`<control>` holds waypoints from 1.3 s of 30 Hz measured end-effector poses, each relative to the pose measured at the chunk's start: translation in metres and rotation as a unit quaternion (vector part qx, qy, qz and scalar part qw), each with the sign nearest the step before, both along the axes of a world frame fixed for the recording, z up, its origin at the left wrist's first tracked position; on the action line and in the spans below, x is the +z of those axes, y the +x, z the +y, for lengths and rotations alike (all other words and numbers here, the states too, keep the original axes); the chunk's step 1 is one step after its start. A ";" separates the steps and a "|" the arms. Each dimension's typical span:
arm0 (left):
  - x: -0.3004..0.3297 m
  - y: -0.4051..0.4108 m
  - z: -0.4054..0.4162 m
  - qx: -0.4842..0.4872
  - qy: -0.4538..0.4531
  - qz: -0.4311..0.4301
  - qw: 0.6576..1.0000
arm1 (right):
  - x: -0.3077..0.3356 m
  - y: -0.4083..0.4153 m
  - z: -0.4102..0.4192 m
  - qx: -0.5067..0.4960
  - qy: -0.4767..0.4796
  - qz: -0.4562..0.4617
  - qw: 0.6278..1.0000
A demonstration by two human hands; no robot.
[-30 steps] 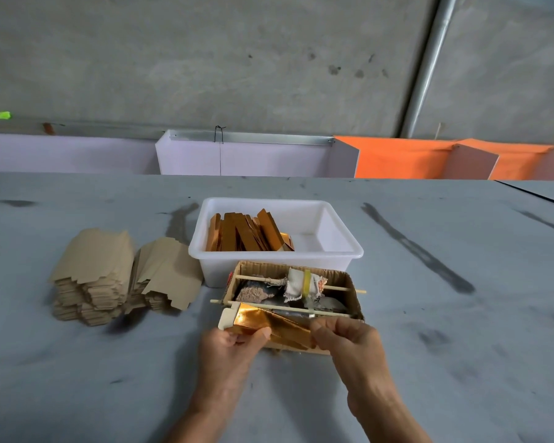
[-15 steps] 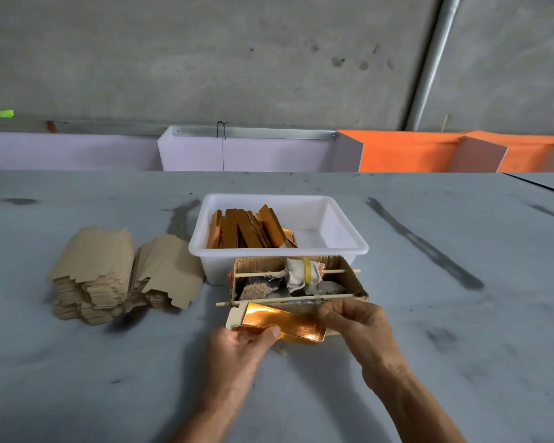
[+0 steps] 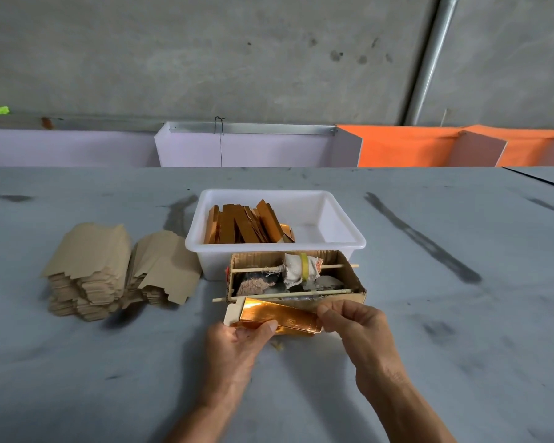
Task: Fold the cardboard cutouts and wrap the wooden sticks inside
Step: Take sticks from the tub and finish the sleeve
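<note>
- While we look down at a grey table (image 3: 429, 362), both of our bare hands hold one gold-faced cardboard cutout (image 3: 279, 318) just above its near middle.
- Our left hand (image 3: 237, 343) grips the cutout's left end, thumb curled over the shiny gold top, fingers hidden beneath.
- Our right hand (image 3: 359, 327) pinches the cutout's right end between thumb and bent fingers.
- A pale plain flap of the cutout sticks out at its far left corner.
- Just beyond the cutout sits a small open cardboard box (image 3: 352, 270); two thin wooden sticks (image 3: 333, 266) lie across it, and a rag (image 3: 301, 266) with a yellow band is wrapped around the far one.
- Touching the box on its far side is a white plastic tub (image 3: 339, 219), with folded gold pieces (image 3: 243, 225) leaning in its left half.
- To the left, well apart from our hands, stand two stacks of flat brown cutouts (image 3: 93, 270).
- Along the table's far edge stand pale lilac and orange panels (image 3: 413, 148) against a concrete wall.
</note>
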State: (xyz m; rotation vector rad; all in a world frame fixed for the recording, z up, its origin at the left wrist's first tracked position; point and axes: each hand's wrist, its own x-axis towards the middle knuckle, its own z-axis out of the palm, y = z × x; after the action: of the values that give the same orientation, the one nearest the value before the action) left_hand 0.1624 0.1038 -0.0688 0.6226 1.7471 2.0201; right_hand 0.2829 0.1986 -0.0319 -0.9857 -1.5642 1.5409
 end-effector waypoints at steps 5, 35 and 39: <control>-0.004 -0.002 0.000 0.001 -0.013 0.009 1.000 | -0.002 0.000 -0.002 -0.013 0.000 -0.018 1.000; -0.003 0.008 0.001 -0.066 0.067 -0.118 0.989 | -0.007 -0.003 -0.046 0.047 -0.118 0.027 0.992; -0.004 0.007 0.001 -0.067 0.073 -0.137 0.986 | -0.005 -0.006 -0.048 0.045 -0.118 0.048 0.991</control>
State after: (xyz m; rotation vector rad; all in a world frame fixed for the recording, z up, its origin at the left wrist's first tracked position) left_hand 0.1695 0.1053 -0.0732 0.4654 1.3729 2.0417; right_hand 0.2767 0.1508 -0.0368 -0.9635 -1.3995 1.8402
